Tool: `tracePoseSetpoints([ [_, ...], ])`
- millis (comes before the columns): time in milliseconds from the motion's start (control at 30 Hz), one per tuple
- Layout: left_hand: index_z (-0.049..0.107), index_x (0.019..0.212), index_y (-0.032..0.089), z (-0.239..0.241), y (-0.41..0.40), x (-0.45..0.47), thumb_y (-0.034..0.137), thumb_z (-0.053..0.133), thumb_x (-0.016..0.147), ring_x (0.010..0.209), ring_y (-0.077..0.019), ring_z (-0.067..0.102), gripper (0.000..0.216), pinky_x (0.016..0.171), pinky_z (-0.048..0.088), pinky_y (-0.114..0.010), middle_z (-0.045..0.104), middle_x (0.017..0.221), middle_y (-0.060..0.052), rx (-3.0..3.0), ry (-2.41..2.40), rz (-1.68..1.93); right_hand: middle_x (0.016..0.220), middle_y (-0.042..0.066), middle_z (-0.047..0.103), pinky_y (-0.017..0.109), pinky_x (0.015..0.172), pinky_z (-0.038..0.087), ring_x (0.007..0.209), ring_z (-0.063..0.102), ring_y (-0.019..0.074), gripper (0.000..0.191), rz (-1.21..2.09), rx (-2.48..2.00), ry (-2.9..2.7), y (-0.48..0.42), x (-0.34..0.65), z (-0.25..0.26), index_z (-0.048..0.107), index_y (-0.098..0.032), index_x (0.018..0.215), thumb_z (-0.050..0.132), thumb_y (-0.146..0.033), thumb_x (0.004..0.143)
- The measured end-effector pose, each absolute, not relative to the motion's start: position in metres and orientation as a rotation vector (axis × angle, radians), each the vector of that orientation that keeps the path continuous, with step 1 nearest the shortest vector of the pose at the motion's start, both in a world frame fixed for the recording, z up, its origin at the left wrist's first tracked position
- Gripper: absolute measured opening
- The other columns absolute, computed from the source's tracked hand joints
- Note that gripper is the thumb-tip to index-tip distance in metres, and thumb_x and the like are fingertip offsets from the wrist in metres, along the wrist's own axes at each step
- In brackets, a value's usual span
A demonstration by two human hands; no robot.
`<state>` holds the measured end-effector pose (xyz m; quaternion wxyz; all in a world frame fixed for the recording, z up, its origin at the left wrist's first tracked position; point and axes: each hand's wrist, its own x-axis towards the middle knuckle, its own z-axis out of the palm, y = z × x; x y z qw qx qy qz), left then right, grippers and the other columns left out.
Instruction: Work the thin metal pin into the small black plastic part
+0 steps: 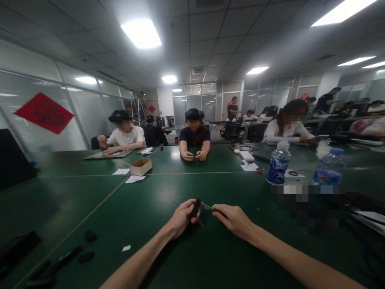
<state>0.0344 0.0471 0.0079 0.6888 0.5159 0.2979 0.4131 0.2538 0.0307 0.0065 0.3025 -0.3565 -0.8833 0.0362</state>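
Note:
My left hand (181,218) is closed around a small black part (196,207), held upright just above the green table (150,224). My right hand (234,218) pinches a thin metal tool (207,206) whose tip points left and meets the black part. Both hands hover close together at the middle of the table, forearms reaching in from the bottom edge.
Several small black pieces (86,257) and a white scrap (126,248) lie at the near left. Two water bottles (278,163) stand at the right. A cardboard box (140,166) and papers sit farther back. Three people sit across the table.

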Motion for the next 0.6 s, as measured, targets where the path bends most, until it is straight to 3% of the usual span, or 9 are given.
tracePoseSetpoints([
  [333, 0.057, 0.101, 0.014, 0.0032, 0.0487, 0.0335, 0.035, 0.057, 0.08, 0.049, -0.0055, 0.039, 0.03, 0.05, 0.026, -0.021, 0.05, 0.067, 0.001, 1.171, 0.649, 0.932, 0.082, 0.006, 0.065, 0.023, 0.06, 0.047, 0.067, 0.06, 0.0139, 0.036, 0.04, -0.917, -2.325, 0.0341, 0.2548, 0.0024, 0.06, -0.017, 0.107, 0.032, -0.038, 0.097],
  [600, 0.044, 0.11, 0.022, 0.0054, 0.0471, 0.0341, 0.039, 0.055, 0.081, 0.048, -0.0067, 0.039, 0.036, 0.05, 0.028, -0.02, 0.051, 0.065, 0.003, 1.187, 0.675, 0.95, 0.086, 0.005, 0.066, 0.023, 0.062, 0.048, 0.07, 0.062, 0.0143, 0.032, 0.057, -0.981, -2.212, 0.0364, 0.2544, 0.0008, 0.06, -0.019, 0.106, 0.035, -0.036, 0.096],
])
